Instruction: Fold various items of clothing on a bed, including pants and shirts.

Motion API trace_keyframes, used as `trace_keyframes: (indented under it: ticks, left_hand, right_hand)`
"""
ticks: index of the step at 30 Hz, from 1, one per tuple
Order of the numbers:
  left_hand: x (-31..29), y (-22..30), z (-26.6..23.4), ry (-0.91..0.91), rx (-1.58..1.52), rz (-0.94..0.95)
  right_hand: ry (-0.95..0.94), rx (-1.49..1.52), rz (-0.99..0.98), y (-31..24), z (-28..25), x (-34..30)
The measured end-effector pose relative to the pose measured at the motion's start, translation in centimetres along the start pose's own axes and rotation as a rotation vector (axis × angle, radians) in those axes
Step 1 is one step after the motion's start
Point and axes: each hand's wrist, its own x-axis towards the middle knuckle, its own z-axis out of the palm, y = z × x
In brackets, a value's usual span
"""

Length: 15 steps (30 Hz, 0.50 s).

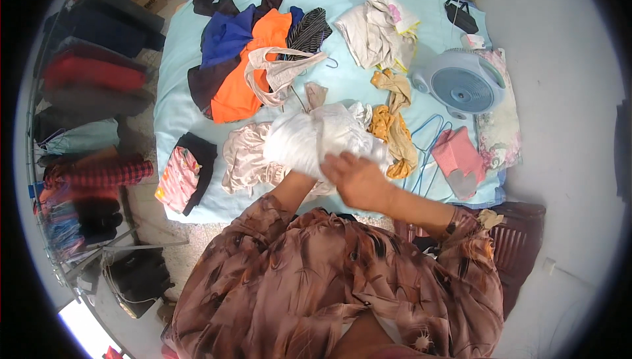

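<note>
A white garment (296, 138) is bunched up in front of me, over the near middle of the bed. My left forearm (294, 191) reaches into or under it, and the cloth hides that hand's fingers. My right hand (359, 180) has its fingers bent against the near side of the cloth and grips it. Touching the white garment on the left is a pale pink satin garment (245, 156). Mustard-yellow cloth (395, 135) lies close on its right. Just beyond sits a beige strappy garment (283, 72) with a hanger hook beside it.
The bed's light blue sheet (174, 105) bears an orange garment (253, 72), blue cloth (227, 39), a cream garment (375, 33), a fan (467, 85), blue hangers (424, 151), pink cloth (457, 155) and a folded floral garment (179, 178). A loaded clothes rack (99, 72) stands left.
</note>
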Motion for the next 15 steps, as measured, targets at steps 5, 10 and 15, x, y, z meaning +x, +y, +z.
trace_keyframes:
  ticks: [5, 10, 15]
  left_hand:
    - [-4.1, -0.4, 3.1, -0.001, 0.134, 0.006]
    - [-7.7, -0.5, 4.8, 0.011, 0.219, 0.011]
    - [-11.1, -1.7, 6.4, 0.003, 0.248, -0.007]
  right_hand:
    - [0.062, 0.363, -0.07, -2.0, 1.0, -3.5]
    - [0.435, 1.048, 0.234, 1.9, -2.1, -3.5]
    - [0.495, 1.069, 0.281, 3.5, -0.9, -2.1]
